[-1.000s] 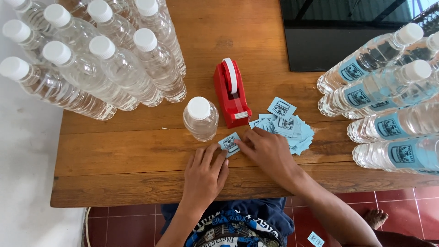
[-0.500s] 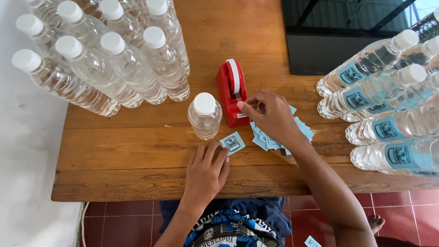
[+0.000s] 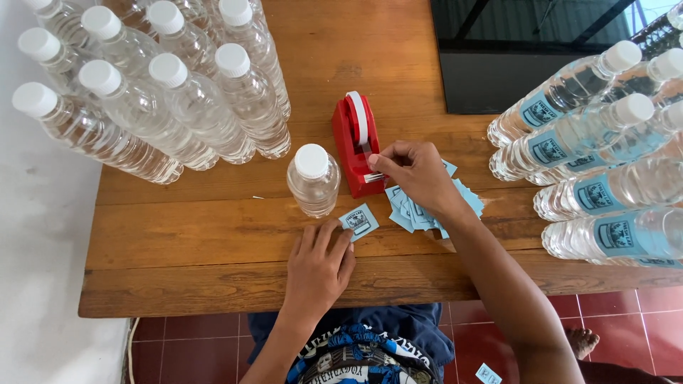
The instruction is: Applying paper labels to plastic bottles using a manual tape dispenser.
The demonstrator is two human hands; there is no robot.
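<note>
My right hand (image 3: 416, 174) pinches the free end of the white tape at the front of the red tape dispenser (image 3: 358, 142). My left hand (image 3: 319, 267) lies flat on the wooden table (image 3: 213, 235), its fingertips touching a single light-blue label (image 3: 359, 221). A lone clear plastic bottle (image 3: 313, 179) with a white cap stands just left of the dispenser. A loose pile of blue labels (image 3: 427, 210) lies under and beside my right wrist.
Several unlabelled bottles (image 3: 156, 92) stand in a cluster at the back left. Several bottles with blue labels (image 3: 605, 171) stand at the right edge. A dark screen (image 3: 526, 50) lies at the back right. One label (image 3: 487, 373) lies on the red tile floor.
My right hand left the single label and the pile and moved up to the dispenser, taking hold of the tape end. My left hand stayed by the label.
</note>
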